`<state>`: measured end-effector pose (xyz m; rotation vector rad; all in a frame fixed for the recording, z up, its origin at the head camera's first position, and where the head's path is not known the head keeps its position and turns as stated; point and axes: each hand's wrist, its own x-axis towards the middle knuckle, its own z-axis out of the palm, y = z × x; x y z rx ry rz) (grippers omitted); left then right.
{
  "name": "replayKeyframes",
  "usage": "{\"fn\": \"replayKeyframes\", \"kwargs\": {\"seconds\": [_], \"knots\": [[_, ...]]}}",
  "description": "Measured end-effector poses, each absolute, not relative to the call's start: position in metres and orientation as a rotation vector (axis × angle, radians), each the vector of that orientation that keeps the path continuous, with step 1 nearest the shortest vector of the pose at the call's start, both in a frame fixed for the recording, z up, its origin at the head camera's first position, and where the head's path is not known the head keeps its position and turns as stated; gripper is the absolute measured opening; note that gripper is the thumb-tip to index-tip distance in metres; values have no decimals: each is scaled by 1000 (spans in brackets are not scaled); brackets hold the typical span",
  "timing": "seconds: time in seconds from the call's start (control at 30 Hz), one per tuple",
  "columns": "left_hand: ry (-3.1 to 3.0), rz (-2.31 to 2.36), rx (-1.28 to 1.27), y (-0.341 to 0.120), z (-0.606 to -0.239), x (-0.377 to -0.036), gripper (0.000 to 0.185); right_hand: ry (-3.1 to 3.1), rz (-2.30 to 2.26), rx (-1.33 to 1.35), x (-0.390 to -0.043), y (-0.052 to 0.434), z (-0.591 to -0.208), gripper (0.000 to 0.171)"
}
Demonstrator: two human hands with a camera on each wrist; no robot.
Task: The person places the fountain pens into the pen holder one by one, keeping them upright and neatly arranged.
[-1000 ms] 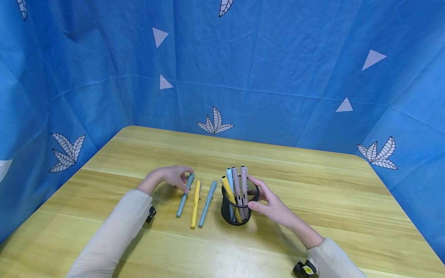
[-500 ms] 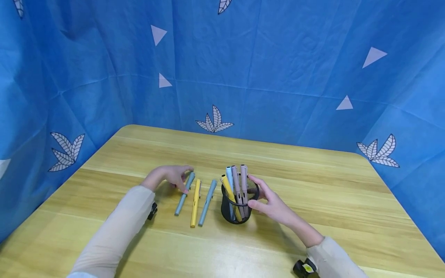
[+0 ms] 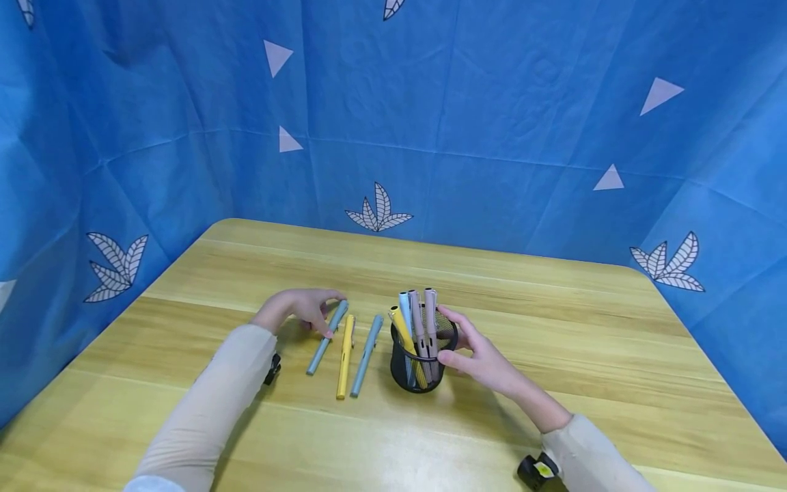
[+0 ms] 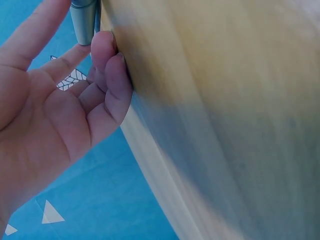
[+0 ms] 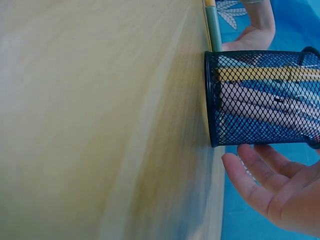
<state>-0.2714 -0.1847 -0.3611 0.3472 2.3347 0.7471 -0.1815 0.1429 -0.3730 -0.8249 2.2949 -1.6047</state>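
Observation:
Three pens lie side by side on the wooden table: a grey-blue pen, a yellow pen and a second grey-blue pen. My left hand curls over the top end of the leftmost pen, thumb and forefinger on either side; its end shows between the fingers of that hand. A black mesh pen cup holds several pens upright. My right hand stands beside the cup with relaxed fingers, close to its wall and holding nothing.
Blue cloth with white leaf and triangle prints walls the table on three sides. Bare wood stretches to the right of the cup and along the near edge. Small black wrist mounts show at both sleeves.
The top end of the leftmost pen has swung slightly to the right under my left fingers. My right hand has stayed by the cup.

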Motion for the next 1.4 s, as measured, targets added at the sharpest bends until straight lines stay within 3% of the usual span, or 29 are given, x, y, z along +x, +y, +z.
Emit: {"fn": "replayKeyframes", "kwargs": {"seconds": [1.4], "knots": [[2213,1121,367,-204,-357,-274,74,2306,-1607,-812,-184,144,-377,65]]}}
